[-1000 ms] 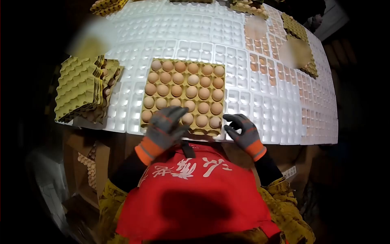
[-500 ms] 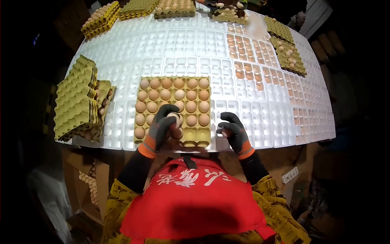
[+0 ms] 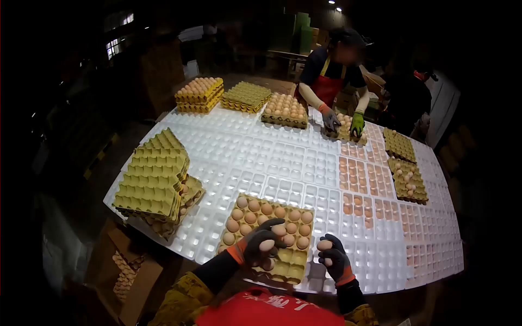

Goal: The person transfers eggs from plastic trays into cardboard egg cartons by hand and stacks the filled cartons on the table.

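The yellowish pulp tray (image 3: 288, 265) lies flat amid white moulded packs (image 3: 285, 157), brown eggs (image 3: 266, 208) in its far rows, some near cups bare; more eggs sit in the left hand (image 3: 253, 251) and right hand (image 3: 339, 261).

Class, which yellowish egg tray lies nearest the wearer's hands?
The partly filled tray beneath the left hand, its near-right cells bare; the tall stack at left and all other yellowish trays stand farther away.

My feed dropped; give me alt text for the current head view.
The left hand holds eggs over a partly filled egg tray; the right hand holds eggs beside it. White trays spread beyond; a co-worker stands opposite.
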A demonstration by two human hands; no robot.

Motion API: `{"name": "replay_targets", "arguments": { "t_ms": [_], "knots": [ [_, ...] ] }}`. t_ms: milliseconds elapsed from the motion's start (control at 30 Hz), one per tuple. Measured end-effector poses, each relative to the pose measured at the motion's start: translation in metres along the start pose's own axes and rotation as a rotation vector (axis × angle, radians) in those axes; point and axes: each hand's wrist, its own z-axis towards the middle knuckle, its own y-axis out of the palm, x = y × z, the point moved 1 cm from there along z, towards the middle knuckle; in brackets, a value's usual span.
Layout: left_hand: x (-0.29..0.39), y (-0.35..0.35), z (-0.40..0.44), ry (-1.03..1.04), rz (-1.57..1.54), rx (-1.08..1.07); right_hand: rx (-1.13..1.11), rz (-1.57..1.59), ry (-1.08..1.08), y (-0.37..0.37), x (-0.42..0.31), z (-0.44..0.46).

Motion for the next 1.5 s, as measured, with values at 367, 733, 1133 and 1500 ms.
{"name": "replay_targets", "arguments": {
  "t_ms": [367, 733, 1133, 1500],
  "knots": [
    [-0.044, 0.036, 0.07, 0.255, 2.137, 0.153, 0.08, -1.435, -0.41, 0.049, 0.005, 0.033],
    [0.006, 0.046, 0.089, 0.256, 1.183, 0.221, 0.021, -0.082, 0.129, -0.089, 0.024, 0.018],
    [-0.142, 0.212, 0.331, 0.251, 1.536, 0.386, 0.477, -1.168, -0.093, -0.336, -0.004, 0.092],
    [-0.142, 0.158, 0.309, 0.339, 0.99, 0.524, 0.475, -0.054, -0.162, -0.428, 0.025, 0.114]
  ]
}}
